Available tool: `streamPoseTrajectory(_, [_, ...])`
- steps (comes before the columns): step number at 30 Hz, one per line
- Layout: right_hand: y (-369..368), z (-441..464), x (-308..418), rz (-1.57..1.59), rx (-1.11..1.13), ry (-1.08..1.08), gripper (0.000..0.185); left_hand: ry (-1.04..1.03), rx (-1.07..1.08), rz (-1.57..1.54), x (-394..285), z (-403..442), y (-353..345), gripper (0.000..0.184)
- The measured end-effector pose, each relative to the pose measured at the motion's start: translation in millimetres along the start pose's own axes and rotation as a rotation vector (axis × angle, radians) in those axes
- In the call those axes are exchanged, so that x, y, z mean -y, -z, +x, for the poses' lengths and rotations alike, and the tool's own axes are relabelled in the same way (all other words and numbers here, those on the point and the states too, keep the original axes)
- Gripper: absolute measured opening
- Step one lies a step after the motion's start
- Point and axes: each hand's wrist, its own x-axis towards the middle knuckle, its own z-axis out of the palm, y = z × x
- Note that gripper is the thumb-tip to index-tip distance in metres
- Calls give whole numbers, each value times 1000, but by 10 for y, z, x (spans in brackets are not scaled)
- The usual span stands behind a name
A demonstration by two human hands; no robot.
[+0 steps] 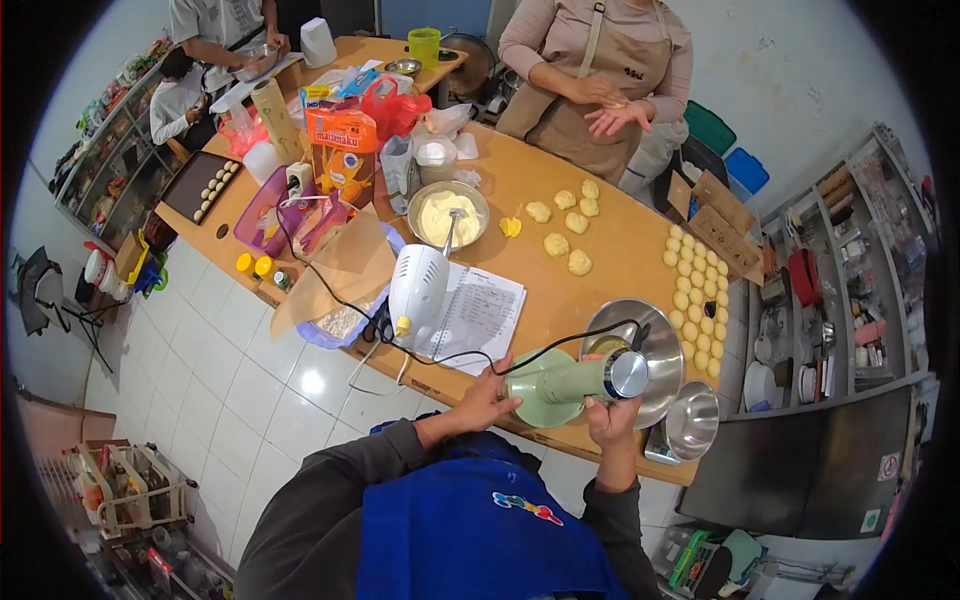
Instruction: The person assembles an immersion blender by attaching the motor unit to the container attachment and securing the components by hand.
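A pale green kitchen appliance (570, 383) with a round silver end and a black cord lies between my hands at the table's front edge; it looks like a mixer. My left hand (482, 405) grips its wide, rounded left part. Fingers of my right hand (613, 424) hold it from below, near the silver end. Just behind it is a large steel bowl (662, 365) with something yellowish inside, partly hidden. A smaller steel bowl (692, 422) stands to the right. Left of the appliance lie an open spiral notebook (485, 312) and a white hand mixer (418, 290).
Dough balls (557, 245) and rows of small dough rounds (690, 290) cover the right side. A steel bowl of pale mixture (478, 205), bags (345, 150) and a baking tray (190, 170) stand farther left. Cords cross the table. A co-worker (600, 90) stands opposite; others work behind.
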Motion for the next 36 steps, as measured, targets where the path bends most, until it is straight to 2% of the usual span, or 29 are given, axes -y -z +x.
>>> streamPoseTrajectory(11, [-19, 2, 31, 45, -18, -34, 41, -10, 9, 17, -13, 10, 12, 78])
streamPoseTrajectory(17, [29, -32, -52, -55, 29, 9, 45, 1, 30, 29, -21, 10, 26, 77])
streamPoseTrajectory(20, [31, -32, -11, -10, 47, -23, 48, -4, 25, 41, -59, 14, 39, 75])
streamPoseTrajectory(29, [49, -1, 39, -8, 60, -34, 45, -8, 48, 27, -43, 21, 35, 57])
streamPoseTrajectory(36, [33, 17, 91, 33, 52, -56, 48, -56, 78, 114, -31, 22, 52, 62])
